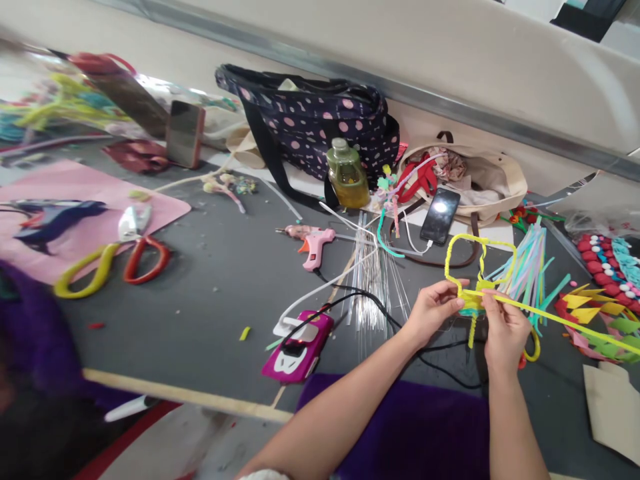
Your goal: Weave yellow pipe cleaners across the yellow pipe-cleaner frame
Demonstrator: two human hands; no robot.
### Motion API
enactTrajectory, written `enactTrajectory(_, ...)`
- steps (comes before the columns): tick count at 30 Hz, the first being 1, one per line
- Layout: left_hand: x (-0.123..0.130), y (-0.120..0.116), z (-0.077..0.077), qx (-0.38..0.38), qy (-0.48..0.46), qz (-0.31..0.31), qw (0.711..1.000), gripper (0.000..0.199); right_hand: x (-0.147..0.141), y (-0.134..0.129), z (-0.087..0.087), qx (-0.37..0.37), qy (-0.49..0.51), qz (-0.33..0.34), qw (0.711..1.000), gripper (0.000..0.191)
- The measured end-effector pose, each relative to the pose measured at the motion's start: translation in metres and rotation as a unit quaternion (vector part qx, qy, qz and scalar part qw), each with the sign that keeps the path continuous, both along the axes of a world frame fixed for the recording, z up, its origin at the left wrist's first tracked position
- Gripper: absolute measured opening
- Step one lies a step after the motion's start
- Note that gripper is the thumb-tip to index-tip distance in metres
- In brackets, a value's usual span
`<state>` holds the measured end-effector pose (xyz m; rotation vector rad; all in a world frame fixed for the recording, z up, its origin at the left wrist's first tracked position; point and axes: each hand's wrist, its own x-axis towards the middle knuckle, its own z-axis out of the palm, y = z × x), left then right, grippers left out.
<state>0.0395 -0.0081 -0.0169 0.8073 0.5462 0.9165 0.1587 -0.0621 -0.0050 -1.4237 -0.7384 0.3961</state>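
Note:
My left hand [434,312] pinches the lower left part of a yellow wrapped frame [449,257], bent into a rounded loop with a twisted upright inside. Beneath the fingers, a band of yellow and teal wrapping and a short twisted yellow stem [471,331] show. Close beside it, my right hand [505,333] has thumb and fingers closed on a long yellow strip [560,316], which runs from the frame out to the right edge. Pale pastel strips [530,263] lie behind the frame. A yellow scissor handle [535,347] shows partly behind my right wrist.
A pink glue gun [315,245], clear thin sticks [373,287] and a magenta power bank [300,347] with cables lie left of my arms. Scissors [133,233] rest farther left. A bottle [346,177], phone [440,215] and dotted bag [310,113] stand behind.

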Motion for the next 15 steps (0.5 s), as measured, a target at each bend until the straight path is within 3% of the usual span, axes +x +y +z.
enactTrajectory(6, 0.0010, 0.0000, 0.0000, -0.003, 0.001, 0.004, 1.000, 0.033, 0.0017, 0.0002, -0.0048, -0.006, -0.020, -0.001, 1.000, 0.022)
enactTrajectory(15, 0.0025, -0.0004, -0.0007, -0.021, 0.003, 0.004, 1.000, 0.037, 0.0024, -0.0020, -0.0009, 0.001, -0.130, 0.027, 0.991, 0.019)
